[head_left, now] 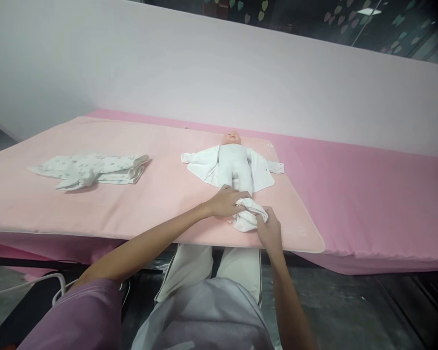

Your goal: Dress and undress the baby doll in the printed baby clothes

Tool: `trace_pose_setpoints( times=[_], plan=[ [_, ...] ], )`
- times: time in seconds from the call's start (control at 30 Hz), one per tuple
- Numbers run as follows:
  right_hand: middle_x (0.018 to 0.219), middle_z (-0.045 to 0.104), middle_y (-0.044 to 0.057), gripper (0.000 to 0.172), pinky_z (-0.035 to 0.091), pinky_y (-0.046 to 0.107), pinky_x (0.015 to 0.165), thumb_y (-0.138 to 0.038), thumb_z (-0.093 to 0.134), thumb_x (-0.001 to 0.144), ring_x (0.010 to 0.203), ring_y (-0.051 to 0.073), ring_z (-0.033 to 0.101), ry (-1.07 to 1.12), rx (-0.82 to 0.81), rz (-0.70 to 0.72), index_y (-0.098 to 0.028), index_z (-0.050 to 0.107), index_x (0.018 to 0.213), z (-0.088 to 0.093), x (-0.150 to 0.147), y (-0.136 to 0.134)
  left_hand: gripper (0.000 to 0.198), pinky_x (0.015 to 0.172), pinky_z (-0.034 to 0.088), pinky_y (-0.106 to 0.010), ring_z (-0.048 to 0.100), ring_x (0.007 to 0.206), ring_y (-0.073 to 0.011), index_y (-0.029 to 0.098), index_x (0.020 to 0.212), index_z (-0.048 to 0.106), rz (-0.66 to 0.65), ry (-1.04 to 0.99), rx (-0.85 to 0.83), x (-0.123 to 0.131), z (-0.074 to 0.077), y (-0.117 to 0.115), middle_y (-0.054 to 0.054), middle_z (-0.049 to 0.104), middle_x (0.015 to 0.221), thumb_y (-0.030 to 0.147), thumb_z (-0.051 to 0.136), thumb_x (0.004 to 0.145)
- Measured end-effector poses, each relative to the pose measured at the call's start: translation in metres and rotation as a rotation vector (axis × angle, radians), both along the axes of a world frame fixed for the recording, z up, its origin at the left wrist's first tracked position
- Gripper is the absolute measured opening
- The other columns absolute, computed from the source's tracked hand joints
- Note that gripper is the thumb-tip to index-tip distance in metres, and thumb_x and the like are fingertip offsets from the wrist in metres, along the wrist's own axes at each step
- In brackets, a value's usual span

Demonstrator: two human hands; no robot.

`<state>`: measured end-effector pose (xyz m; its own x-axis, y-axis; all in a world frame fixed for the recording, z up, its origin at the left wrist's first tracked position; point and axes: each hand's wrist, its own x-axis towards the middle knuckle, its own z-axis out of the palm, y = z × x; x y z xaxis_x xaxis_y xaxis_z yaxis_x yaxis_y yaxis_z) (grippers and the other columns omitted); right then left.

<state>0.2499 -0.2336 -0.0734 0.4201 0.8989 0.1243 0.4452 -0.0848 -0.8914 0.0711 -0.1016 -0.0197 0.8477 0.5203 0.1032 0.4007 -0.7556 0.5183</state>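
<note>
A baby doll lies on its back, its head toward the wall. An open white top is spread out on both sides of its body, with the sleeves stretched sideways. At the doll's feet, my two hands grip a bunched white baby garment. My left hand has its fingers closed at the garment's upper left, close to the doll's legs. Its right edge is pinched in my right hand. The doll's feet are hidden behind my left hand and the cloth.
A folded white garment with a small print lies to the left on the peach mat. Under the mat is a pink sheet. A white wall rises behind the table, and a white cable hangs at lower left.
</note>
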Motion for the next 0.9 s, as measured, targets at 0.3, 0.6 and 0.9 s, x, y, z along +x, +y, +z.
trace_pose_setpoints(
  times=[0.3,0.6,0.9],
  plan=[
    [0.107,0.071,0.004,0.035,0.052,0.033,0.082,-0.043,0.071,0.089,0.095,0.024,0.065,0.156,0.137,0.343,-0.022,0.063,0.115,0.007,0.013,0.038,0.041,0.105,0.046,-0.033,0.064,0.12,-0.0257,0.02,0.13,0.065,-0.08,-0.364,-0.384,-0.019,-0.002,0.016,-0.006,0.071,0.128,0.02,0.051,0.091],
    [0.098,0.067,0.001,0.029,0.048,0.033,0.085,-0.045,0.072,0.087,0.093,0.023,0.061,0.143,0.014,0.681,-0.022,0.066,0.103,0.043,0.052,0.072,0.043,0.107,0.042,-0.041,0.055,0.123,-0.031,0.023,0.142,0.061,-0.001,-0.22,-0.18,-0.039,0.006,0.018,-0.011,0.067,0.131,0.043,0.056,0.103],
    [0.086,0.062,0.002,0.049,0.046,0.038,0.08,-0.061,0.043,0.107,0.084,0.023,0.054,-0.101,-0.055,0.731,-0.024,0.062,0.081,0.071,0.04,0.097,0.05,0.088,0.044,-0.033,0.056,0.089,-0.0211,0.02,0.089,0.067,0.062,-0.297,-0.332,-0.058,0.003,0.05,-0.004,0.063,0.092,0.058,0.041,0.109]
  ],
)
